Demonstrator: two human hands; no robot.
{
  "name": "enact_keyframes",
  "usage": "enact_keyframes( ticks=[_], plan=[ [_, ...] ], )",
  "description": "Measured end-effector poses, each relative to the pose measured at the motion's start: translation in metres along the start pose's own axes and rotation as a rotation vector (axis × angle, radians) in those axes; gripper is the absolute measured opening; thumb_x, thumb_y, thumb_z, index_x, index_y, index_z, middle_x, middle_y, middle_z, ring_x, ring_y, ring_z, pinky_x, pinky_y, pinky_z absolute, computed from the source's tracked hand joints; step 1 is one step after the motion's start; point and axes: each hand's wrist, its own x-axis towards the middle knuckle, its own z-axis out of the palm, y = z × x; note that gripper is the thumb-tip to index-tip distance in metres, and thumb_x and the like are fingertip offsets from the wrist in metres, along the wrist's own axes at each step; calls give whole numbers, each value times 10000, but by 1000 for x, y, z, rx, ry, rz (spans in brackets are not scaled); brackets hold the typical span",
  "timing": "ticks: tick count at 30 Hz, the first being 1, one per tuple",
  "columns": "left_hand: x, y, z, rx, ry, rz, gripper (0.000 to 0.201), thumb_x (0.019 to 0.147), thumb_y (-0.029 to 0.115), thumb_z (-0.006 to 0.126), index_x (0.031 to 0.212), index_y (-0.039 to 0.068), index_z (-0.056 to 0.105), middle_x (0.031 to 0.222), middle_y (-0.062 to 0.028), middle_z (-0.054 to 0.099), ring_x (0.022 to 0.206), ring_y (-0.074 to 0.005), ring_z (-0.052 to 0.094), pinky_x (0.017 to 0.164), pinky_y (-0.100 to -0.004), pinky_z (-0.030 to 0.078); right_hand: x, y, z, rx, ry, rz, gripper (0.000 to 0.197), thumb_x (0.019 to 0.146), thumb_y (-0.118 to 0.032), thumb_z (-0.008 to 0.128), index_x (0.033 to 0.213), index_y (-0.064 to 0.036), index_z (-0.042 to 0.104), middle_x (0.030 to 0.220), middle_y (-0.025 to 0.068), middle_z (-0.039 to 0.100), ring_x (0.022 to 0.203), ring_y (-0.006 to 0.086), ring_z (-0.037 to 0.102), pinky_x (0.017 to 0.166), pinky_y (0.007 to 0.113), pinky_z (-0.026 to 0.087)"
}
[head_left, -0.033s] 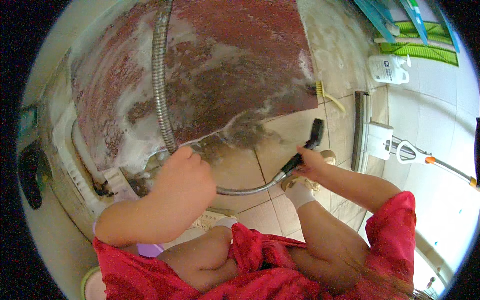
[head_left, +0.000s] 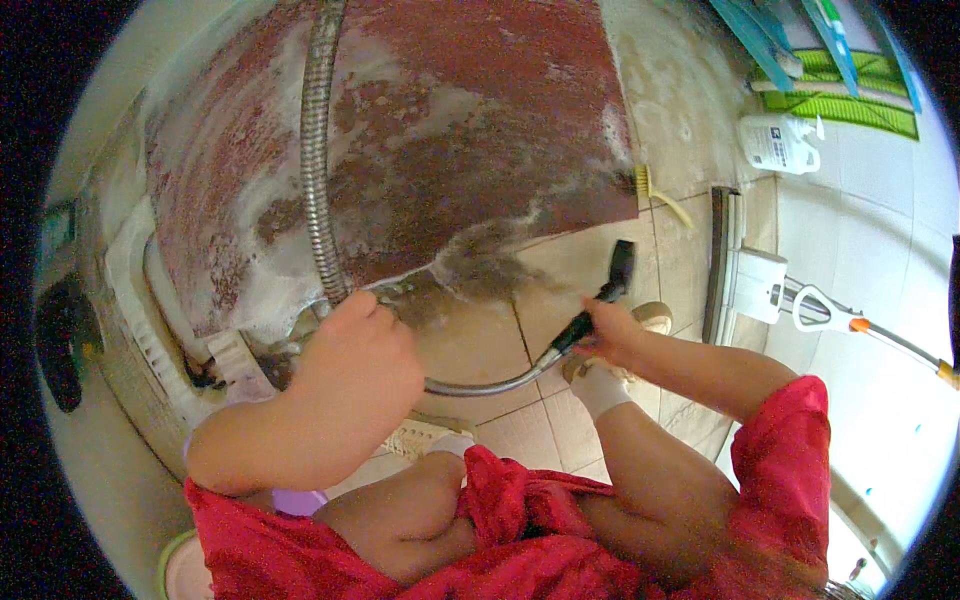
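Observation:
My left hand (head_left: 365,350) is closed in a fist around a ribbed metal hose (head_left: 316,150). The hose runs down from the top of the view into the fist, then curves across to a black spray head (head_left: 622,262). Around the spray head's handle my right hand (head_left: 610,332) is wrapped, above my right shoe. The head points away from me, toward a dark red mat (head_left: 480,60) spread on the tiles. White suds and dark dirty patches cover much of the mat. Whether water is coming out I cannot tell.
By the mat's right edge lies a yellow brush (head_left: 643,183). Further right are a squeegee (head_left: 722,260), a flat white mop head (head_left: 758,283) and a white jug (head_left: 780,142). A dirty white plastic frame (head_left: 150,310) stands left of the mat. Light tiles (head_left: 470,345) lie before my feet.
My right hand and the spray head have shifted slightly to the left. My left hand has moved a little left and still holds the hose.

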Motion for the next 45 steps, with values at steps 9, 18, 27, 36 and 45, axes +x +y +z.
enact_keyframes(
  ticks=[9, 18, 27, 36, 45],
  plan=[
    [-127, -16, -16, 122, -209, -316, 65, 593, 121, 534, 583, 102, 595, 626, -49, 548, 672, -185, 521, 693, -293, 374, -39, 68, 165, -64, -381, -52, 287, 819, -284, 540, 907, -54, 393, 845, 73, 469, 783, 213, 531, 694, 387, 525],
    [-176, -40, 5, 304, -157, -569, 71, 602, 107, 526, 581, 89, 591, 663, -66, 549, 715, -214, 521, 700, -310, 409, -97, 82, 185, -12, -656, 8, 257, 813, -274, 562, 892, -40, 489, 768, 56, 498, 668, 158, 508, 578, 276, 488],
    [-121, -11, 29, 27, 95, -294, 80, 602, 137, 533, 555, 108, 591, 646, -44, 555, 725, -188, 525, 683, -292, 401, -46, 3, 50, -187, -173, -250, 287, 758, -334, 623, 773, -102, 454, 675, 28, 482, 593, 148, 466, 508, 264, 387],
    [-103, 3, 33, 150, -48, -332, 79, 601, 141, 557, 573, 89, 610, 632, -49, 585, 725, -192, 538, 715, -282, 397, -6, 100, 117, -301, -366, -177, 272, 754, -309, 607, 844, -88, 478, 719, 34, 500, 603, 132, 492, 453, 246, 395],
    [-183, -24, 24, 581, -230, -721, 69, 595, 116, 565, 595, 75, 621, 605, -74, 575, 711, -216, 550, 688, -292, 427, -92, 164, 261, -192, -707, 10, 356, 716, -315, 672, 760, -32, 461, 739, 72, 513, 597, 175, 522, 513, 269, 493]
  ],
)
